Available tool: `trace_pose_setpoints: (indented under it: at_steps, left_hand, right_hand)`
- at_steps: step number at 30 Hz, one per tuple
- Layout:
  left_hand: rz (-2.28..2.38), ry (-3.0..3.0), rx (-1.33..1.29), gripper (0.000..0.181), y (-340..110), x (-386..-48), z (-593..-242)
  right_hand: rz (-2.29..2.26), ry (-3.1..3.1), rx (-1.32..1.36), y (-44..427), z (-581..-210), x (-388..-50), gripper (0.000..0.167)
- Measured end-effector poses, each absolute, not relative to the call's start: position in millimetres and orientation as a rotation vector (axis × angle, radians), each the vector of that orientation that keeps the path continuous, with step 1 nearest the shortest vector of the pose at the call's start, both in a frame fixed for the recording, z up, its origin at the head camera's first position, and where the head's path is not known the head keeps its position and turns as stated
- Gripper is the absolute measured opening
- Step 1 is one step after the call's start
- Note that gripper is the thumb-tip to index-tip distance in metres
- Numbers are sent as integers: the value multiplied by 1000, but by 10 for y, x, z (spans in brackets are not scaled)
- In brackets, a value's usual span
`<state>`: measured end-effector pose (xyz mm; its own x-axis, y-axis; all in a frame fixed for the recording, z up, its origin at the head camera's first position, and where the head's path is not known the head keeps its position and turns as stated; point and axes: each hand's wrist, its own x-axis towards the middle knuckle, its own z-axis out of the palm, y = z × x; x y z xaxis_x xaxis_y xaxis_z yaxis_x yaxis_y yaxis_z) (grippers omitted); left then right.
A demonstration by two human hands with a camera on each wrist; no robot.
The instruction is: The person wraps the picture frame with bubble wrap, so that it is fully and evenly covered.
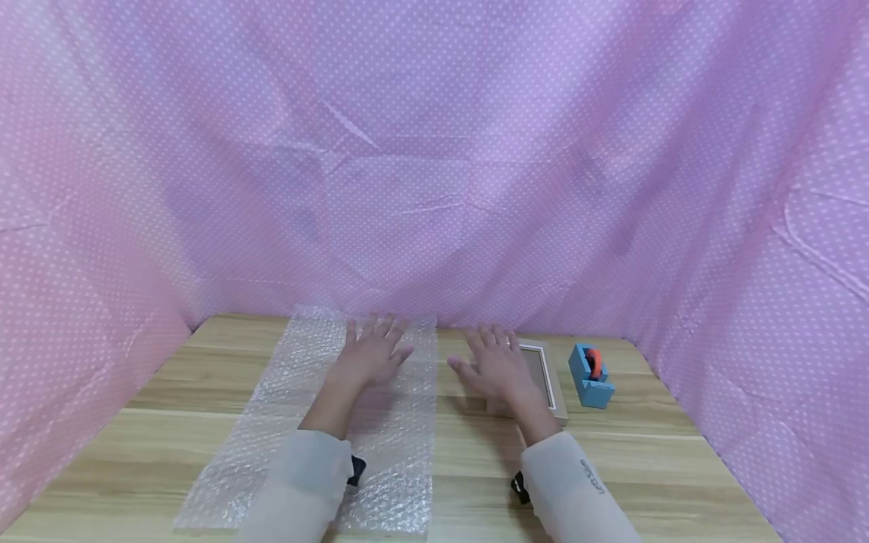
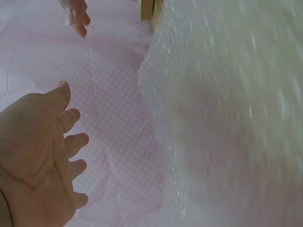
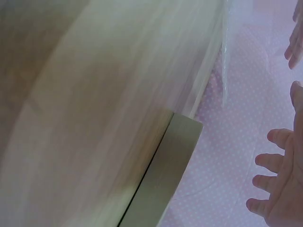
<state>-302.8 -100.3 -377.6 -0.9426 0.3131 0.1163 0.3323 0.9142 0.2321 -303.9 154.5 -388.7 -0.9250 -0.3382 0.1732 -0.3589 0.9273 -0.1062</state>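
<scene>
Backdrop: pink dotted cloth [image 1: 407,188] beyond the tabletop [image 1: 652,483].
Left hand [image 1: 366,358]: fingers apart, holding nothing, above the bubble wrap [image 1: 400,483].
Right hand [image 1: 498,369]: fingers apart, gripping nothing, over the frame [image 1: 560,400].
Risk: a dragging left sleeve [image 1: 299,483] could rumple the loose wrap.
Edges: wrap reaches the far edge.
Room: wood shows left of wrap and right of the tape dispenser [image 1: 594,394].

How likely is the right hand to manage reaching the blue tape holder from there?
Quite likely yes: the right hand is open and empty, and the blue tape holder stands just right of the picture frame near it, with only that low frame between them.
</scene>
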Motion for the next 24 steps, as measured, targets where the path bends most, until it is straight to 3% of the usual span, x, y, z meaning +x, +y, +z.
trace_pose_setpoints:
  at_steps: [24]
  left_hand:
    - [-291, -3293, -490, 65, -2051, -3088, -4003]
  right_hand:
    - [-194, -2919, 1134, 1015, -4025, -2787, 80]
